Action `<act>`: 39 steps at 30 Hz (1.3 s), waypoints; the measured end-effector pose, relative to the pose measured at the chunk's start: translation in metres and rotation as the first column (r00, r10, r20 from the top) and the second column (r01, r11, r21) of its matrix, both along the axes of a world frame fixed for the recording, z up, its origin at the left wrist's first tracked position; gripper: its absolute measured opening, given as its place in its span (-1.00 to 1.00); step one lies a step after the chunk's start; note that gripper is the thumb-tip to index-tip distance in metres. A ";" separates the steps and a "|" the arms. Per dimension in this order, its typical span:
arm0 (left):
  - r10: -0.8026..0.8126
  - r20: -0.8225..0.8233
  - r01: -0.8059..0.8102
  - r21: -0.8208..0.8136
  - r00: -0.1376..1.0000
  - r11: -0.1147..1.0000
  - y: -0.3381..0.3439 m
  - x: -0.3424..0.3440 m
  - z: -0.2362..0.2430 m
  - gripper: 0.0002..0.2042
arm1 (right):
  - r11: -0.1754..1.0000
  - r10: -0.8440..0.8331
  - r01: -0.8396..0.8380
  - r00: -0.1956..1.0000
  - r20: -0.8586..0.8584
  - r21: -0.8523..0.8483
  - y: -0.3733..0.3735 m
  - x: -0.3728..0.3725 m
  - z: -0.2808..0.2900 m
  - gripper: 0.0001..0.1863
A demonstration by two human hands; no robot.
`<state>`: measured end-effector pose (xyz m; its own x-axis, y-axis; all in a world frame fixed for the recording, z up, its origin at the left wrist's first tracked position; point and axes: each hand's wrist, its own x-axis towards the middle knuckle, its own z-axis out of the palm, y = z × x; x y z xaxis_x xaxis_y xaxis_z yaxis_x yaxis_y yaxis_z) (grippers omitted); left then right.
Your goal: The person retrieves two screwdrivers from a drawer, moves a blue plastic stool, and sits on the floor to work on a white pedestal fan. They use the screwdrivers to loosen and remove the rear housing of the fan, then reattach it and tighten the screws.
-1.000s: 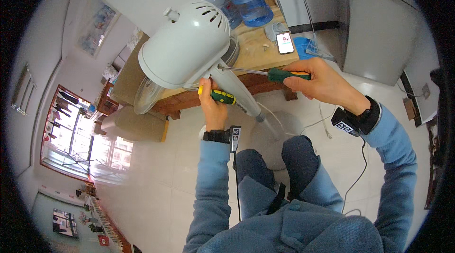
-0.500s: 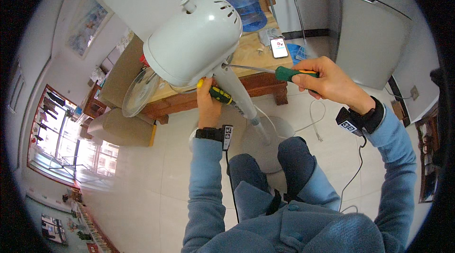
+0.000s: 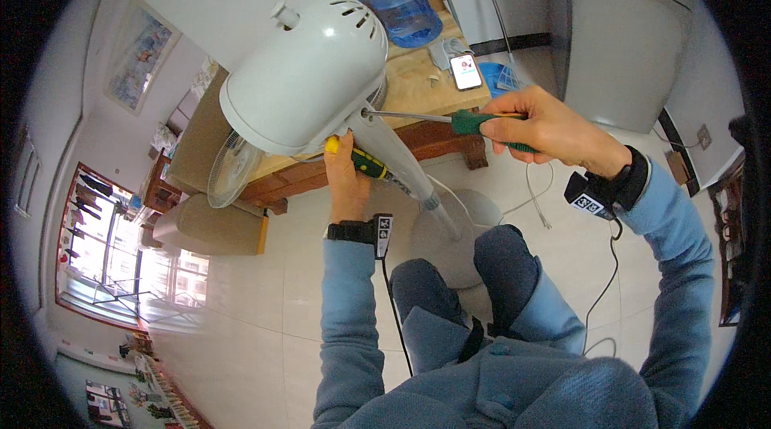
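Observation:
A white pedestal fan motor housing (image 3: 305, 79) without its front grille sits tilted on a light grey pole (image 3: 401, 160). My right hand (image 3: 550, 128) is closed around the green handle of a screwdriver (image 3: 466, 121). Its metal shaft runs left, with the tip at a hole in the pole's upper end, just under the housing. Beneath the housing, my left hand (image 3: 347, 184) is wrapped round a second screwdriver (image 3: 369, 164), dark with yellow marks, which lies against the pole. The fan's round base (image 3: 454, 264) rests on the floor before my knees.
Behind the fan, a wooden table (image 3: 414, 79) bears blue water bottles (image 3: 401, 7) and a phone (image 3: 464, 73). A wire fan grille (image 3: 233, 170) leans by a beige sofa (image 3: 210, 224). A cord with a plug (image 3: 546, 220) trails over the floor, right of the base.
The whole view has shifted slightly, with the housing and table items now further left. Both hands keep hold of their screwdrivers, and the right one's tip stays at the hole.

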<state>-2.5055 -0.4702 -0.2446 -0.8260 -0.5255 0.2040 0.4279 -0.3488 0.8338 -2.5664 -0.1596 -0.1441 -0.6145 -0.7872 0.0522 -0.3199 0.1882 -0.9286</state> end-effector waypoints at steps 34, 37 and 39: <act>-0.058 -0.254 0.071 0.041 0.965 0.997 0.009 -0.002 0.008 -0.70 | 0.924 0.024 0.104 0.945 -0.326 0.369 -0.029 0.029 0.054 -0.64; -0.115 -0.270 0.131 0.044 0.956 0.990 0.007 0.001 0.009 -0.70 | 0.966 -0.088 -0.059 0.841 0.534 0.252 -0.032 0.025 0.057 -0.49; -0.129 -0.241 0.140 0.027 0.962 0.990 0.006 0.003 0.011 -0.68 | 0.973 -0.047 -0.082 0.844 0.534 0.216 -0.034 0.023 0.058 -0.58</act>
